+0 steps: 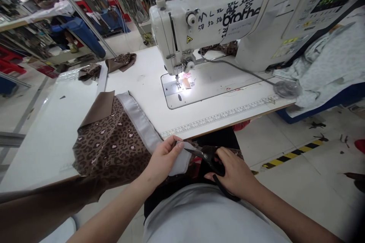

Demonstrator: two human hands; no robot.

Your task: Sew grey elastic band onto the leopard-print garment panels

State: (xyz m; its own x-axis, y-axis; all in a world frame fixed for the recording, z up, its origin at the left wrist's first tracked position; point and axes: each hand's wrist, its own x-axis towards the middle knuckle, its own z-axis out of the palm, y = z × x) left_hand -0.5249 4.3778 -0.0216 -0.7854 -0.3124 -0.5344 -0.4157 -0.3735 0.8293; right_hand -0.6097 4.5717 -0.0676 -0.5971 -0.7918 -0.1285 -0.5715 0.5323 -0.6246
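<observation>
Brown leopard-print fabric [116, 136] with a pale grey band [139, 121] along one edge lies over the table's front edge and down toward my lap. My left hand [165, 155] pinches the end of the grey band between thumb and fingers. Black-handled scissors [209, 155] are in my right hand [235, 171], fingers through the handles. Their blades are parted and point left, right beside the pinched band. Whether the blades touch the cloth, I cannot tell.
A white sewing machine [199, 22] with its lamp lit stands on the white table [142, 79]. A printed ruler [228, 112] runs along the front edge. Leopard scraps [121, 62] lie at the back left. Pale patterned cloth [336, 60] fills a blue bin [288, 115] at right.
</observation>
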